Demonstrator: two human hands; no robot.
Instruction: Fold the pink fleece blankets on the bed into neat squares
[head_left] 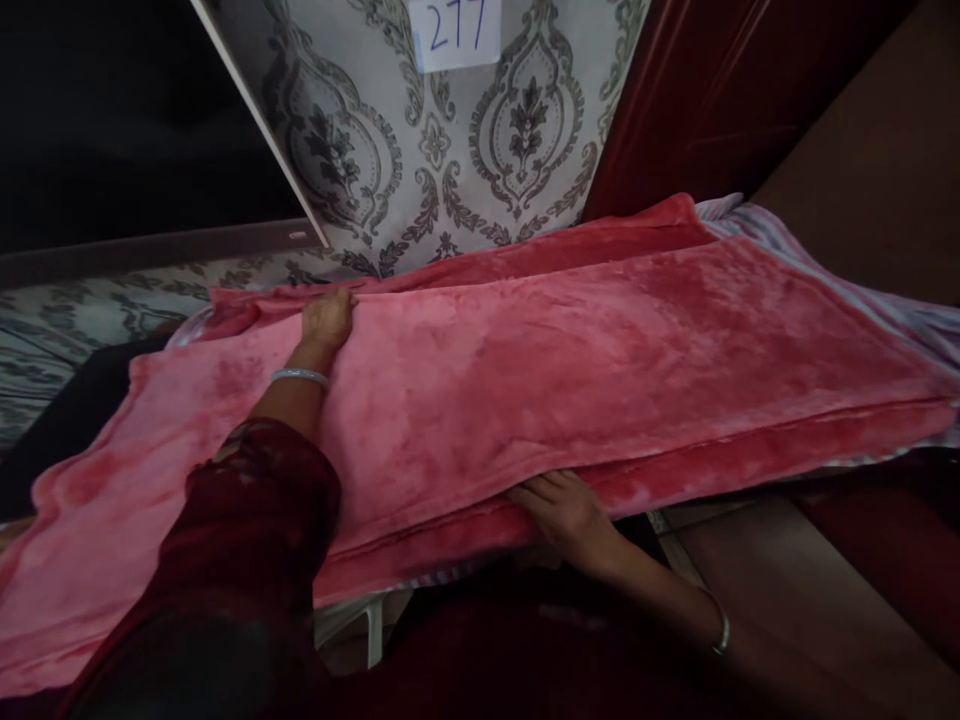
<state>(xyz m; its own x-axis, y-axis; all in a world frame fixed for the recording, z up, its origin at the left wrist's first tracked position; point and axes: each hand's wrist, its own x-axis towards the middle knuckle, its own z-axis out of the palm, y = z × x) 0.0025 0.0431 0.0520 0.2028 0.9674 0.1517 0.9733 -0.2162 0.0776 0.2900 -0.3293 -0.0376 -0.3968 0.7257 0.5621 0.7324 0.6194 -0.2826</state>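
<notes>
A plush pink blanket (480, 370) lies spread in long folded layers, with its upper layer set back from the red layer beneath (675, 485) at the front. At the far edge, my left hand (328, 318) has its fingers curled over the fabric and gripping it. My right hand (570, 518) is at the near side, its fingertips partly hidden at the upper layer's front edge, which it seems to hold. Under the blanket, a striped cloth (795, 245) shows at the right end and along the front.
A dark screen (135, 120) stands at the back left against patterned wallpaper (442, 150). A paper marked 277 (456, 35) is on the wall. A dark red wooden panel (697, 100) rises at the back right. Below the blanket's front, a white leg (374, 632) shows above the floor.
</notes>
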